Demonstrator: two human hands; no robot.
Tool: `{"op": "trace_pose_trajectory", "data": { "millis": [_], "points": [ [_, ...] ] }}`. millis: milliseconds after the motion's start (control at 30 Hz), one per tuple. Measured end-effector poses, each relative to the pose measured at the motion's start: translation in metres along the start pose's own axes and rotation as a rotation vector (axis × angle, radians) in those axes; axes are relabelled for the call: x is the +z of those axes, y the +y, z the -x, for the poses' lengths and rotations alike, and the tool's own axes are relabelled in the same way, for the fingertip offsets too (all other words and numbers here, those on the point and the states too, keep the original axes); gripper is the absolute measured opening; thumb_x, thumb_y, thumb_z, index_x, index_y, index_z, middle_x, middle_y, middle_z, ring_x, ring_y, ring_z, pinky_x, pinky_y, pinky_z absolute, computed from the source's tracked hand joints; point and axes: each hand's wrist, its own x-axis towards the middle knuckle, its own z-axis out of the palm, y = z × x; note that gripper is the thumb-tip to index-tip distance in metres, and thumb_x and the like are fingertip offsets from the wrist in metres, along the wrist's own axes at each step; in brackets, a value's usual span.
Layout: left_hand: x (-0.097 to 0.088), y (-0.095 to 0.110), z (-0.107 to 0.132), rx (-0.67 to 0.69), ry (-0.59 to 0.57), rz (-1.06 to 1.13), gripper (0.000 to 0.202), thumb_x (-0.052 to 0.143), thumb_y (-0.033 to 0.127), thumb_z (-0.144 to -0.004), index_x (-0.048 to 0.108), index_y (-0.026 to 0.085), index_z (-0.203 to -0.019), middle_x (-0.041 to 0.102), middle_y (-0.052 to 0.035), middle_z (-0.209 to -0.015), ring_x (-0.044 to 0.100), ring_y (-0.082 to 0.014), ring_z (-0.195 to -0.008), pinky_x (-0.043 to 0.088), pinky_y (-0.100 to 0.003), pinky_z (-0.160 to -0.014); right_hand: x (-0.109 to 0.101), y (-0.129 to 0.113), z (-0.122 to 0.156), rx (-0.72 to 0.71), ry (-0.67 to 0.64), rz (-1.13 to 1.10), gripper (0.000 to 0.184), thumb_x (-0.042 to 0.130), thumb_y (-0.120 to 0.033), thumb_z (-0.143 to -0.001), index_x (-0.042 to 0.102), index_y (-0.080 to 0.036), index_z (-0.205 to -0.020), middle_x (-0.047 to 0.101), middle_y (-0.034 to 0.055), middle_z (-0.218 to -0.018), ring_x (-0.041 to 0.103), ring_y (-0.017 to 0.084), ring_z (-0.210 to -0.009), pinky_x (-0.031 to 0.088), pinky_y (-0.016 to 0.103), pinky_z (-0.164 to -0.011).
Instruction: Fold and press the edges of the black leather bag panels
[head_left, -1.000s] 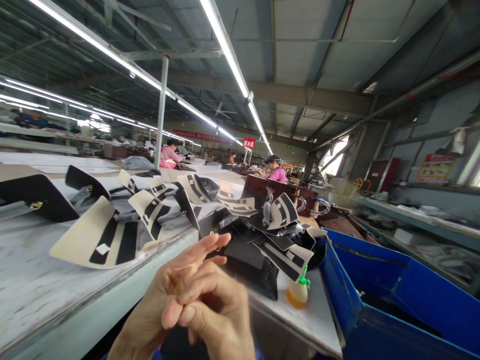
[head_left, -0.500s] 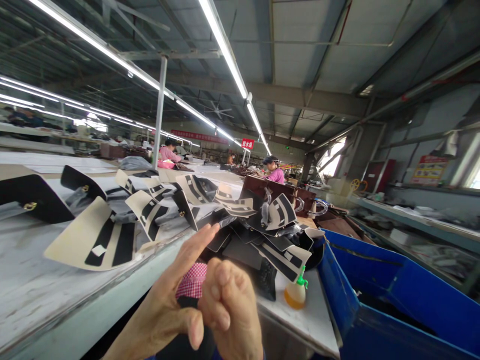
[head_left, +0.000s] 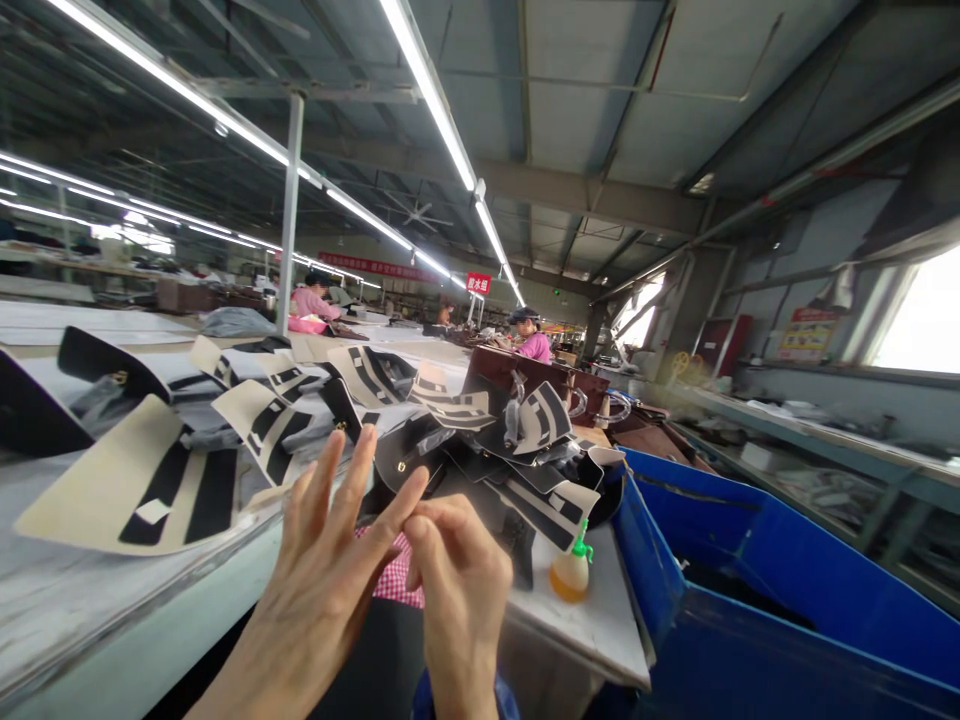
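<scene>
My left hand (head_left: 319, 585) is raised in front of me with its fingers stretched out and spread. My right hand (head_left: 457, 590) is curled beside it, thumb and fingertips pinched against the tip of my left forefinger. I see nothing in either hand. Behind them a pink checked sleeve (head_left: 394, 580) shows. Past the hands lies a heap of black and cream bag pieces (head_left: 480, 450) on the grey worktable (head_left: 82, 590). A small orange bottle with a green spray top (head_left: 570, 570) stands at the table's near right corner.
A large blue plastic bin (head_left: 750, 590) sits to the right of the table. More cut pieces (head_left: 142, 480) lie along the table to the left. Two people in pink (head_left: 532, 340) work farther back. A steel post (head_left: 289, 210) rises from the table.
My left hand's fingers have spread and lifted, and my right hand has shifted to pinch at the left forefinger's tip. The view has swung slightly to the right.
</scene>
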Motion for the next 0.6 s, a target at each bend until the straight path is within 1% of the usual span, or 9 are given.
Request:
{"op": "trace_pose_trajectory", "data": {
  "millis": [100, 167, 200, 267, 333, 400, 467, 533, 600],
  "points": [
    [0.005, 0.002, -0.001, 0.004, 0.009, -0.058, 0.090, 0.048, 0.001, -0.095, 0.007, 0.045, -0.163, -0.003, -0.0019, -0.175, 0.002, -0.0334, -0.161, 0.013, -0.060, -0.129, -0.003, 0.003, 0.001, -0.050, 0.054, 0.160, 0.025, 0.070, -0.039, -0.093, 0.072, -0.019, -0.077, 0.051, -0.0049, -0.061, 0.041, 0.007, -0.045, 0.032, 0.021, -0.043],
    [0.007, 0.006, -0.001, 0.006, 0.006, -0.073, 0.092, 0.048, -0.001, -0.094, 0.009, 0.045, -0.163, -0.004, -0.0029, -0.175, 0.001, -0.0338, -0.161, 0.012, -0.060, -0.129, -0.005, 0.005, 0.002, -0.049, 0.054, 0.229, 0.031, 0.065, -0.044, -0.097, 0.068, -0.020, -0.078, 0.048, -0.0054, -0.059, 0.039, 0.009, -0.046, 0.031, 0.023, -0.044],
    [0.007, 0.007, 0.000, 0.009, 0.002, -0.073, 0.091, 0.047, -0.002, -0.094, 0.010, 0.045, -0.163, -0.004, -0.0028, -0.175, 0.000, -0.0337, -0.161, 0.011, -0.060, -0.129, -0.005, 0.006, 0.003, -0.030, 0.039, 0.228, 0.034, 0.062, -0.046, -0.099, 0.065, -0.020, -0.078, 0.046, -0.0058, -0.058, 0.038, 0.009, -0.047, 0.031, 0.023, -0.044],
    [0.007, 0.008, 0.001, 0.018, -0.019, -0.045, 0.089, 0.046, -0.002, -0.094, 0.012, 0.044, -0.163, -0.002, -0.0022, -0.175, -0.001, -0.0329, -0.161, 0.010, -0.061, -0.129, -0.005, 0.006, 0.003, 0.028, -0.009, 0.150, 0.037, 0.056, -0.051, -0.102, 0.059, -0.021, -0.079, 0.042, -0.0075, -0.056, 0.035, 0.009, -0.046, 0.029, 0.022, -0.045],
    [0.005, 0.005, 0.001, 0.002, -0.028, 0.028, 0.085, 0.046, 0.002, -0.097, 0.012, 0.042, -0.163, 0.003, -0.0017, -0.175, 0.002, -0.0315, -0.162, 0.016, -0.059, -0.129, -0.007, 0.006, 0.001, 0.097, -0.052, 0.031, 0.038, 0.053, -0.053, -0.103, 0.053, -0.022, -0.082, 0.040, -0.0095, -0.054, 0.031, 0.008, -0.045, 0.028, 0.022, -0.045],
    [0.003, -0.006, 0.003, -0.045, -0.033, 0.117, 0.078, 0.049, 0.012, -0.100, 0.014, 0.041, -0.163, 0.015, -0.0016, -0.174, 0.010, -0.0298, -0.161, 0.026, -0.054, -0.128, -0.013, 0.006, -0.002, 0.129, -0.055, -0.031, 0.039, 0.052, -0.054, -0.104, 0.049, -0.022, -0.081, 0.039, -0.0107, -0.053, 0.029, 0.008, -0.046, 0.028, 0.021, -0.046],
    [0.003, -0.024, 0.007, -0.091, -0.059, 0.185, 0.071, 0.052, 0.024, -0.101, 0.021, 0.041, -0.162, 0.028, 0.0000, -0.171, 0.019, -0.0277, -0.160, 0.034, -0.050, -0.126, -0.024, 0.008, -0.003, 0.134, -0.053, -0.007, 0.041, 0.052, -0.055, -0.104, 0.048, -0.022, -0.079, 0.038, -0.0107, -0.054, 0.028, 0.008, -0.047, 0.028, 0.021, -0.048],
    [0.003, -0.047, 0.017, -0.125, -0.106, 0.223, 0.064, 0.056, 0.036, -0.099, 0.033, 0.042, -0.158, 0.041, 0.0024, -0.164, 0.029, -0.0267, -0.157, 0.036, -0.050, -0.125, -0.039, 0.014, -0.001, 0.161, -0.054, 0.040, 0.045, 0.052, -0.058, -0.102, 0.047, -0.023, -0.076, 0.037, -0.0100, -0.056, 0.027, 0.009, -0.048, 0.028, 0.022, -0.048],
    [0.003, -0.068, 0.034, -0.168, -0.136, 0.237, 0.056, 0.061, 0.045, -0.095, 0.050, 0.041, -0.149, 0.054, 0.0026, -0.155, 0.041, -0.0283, -0.151, 0.039, -0.049, -0.123, -0.059, 0.024, 0.006, 0.245, -0.041, 0.053, 0.048, 0.055, -0.062, -0.099, 0.046, -0.023, -0.073, 0.035, -0.0098, -0.058, 0.025, 0.009, -0.049, 0.025, 0.022, -0.046]
  ]
}}
